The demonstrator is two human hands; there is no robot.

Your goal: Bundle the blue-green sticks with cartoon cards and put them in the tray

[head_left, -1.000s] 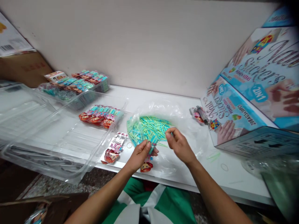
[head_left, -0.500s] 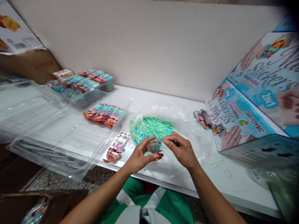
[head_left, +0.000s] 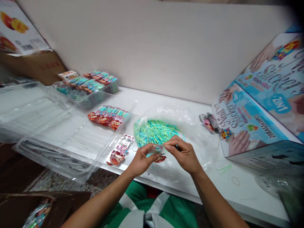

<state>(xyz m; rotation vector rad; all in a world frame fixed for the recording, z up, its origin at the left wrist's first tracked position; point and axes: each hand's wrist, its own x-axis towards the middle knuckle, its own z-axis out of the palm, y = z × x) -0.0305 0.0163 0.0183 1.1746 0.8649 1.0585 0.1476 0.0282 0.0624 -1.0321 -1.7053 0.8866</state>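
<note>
My left hand [head_left: 143,158] is closed on a small clear plastic packet [head_left: 159,158] with a red-haired cartoon figure at its lower end. My right hand [head_left: 181,152] is pinched at the packet's upper right edge. A short dark stick-like object [head_left: 177,147] pokes out between its curled fingers; the rest of it is hidden. Just behind both hands, a heap of thin green and blue sticks [head_left: 159,129] lies in an open clear plastic bag [head_left: 199,148]. A flat packet [head_left: 120,150] with the same figure lies to the left of my left hand.
Left of the bag, a clear plastic tray [head_left: 95,158] holds a row of filled packets [head_left: 108,117]. Behind it stands a fuller container of packets [head_left: 90,83]. Blue Nail Stickers boxes [head_left: 249,117] stand at right, near loose sticks [head_left: 223,169] and a rubber band [head_left: 236,181].
My left hand has tilted the packet, so its printed figure now shows below the fingers. My right fingertips have moved slightly down and left against its edge. The view has shifted a little.
</note>
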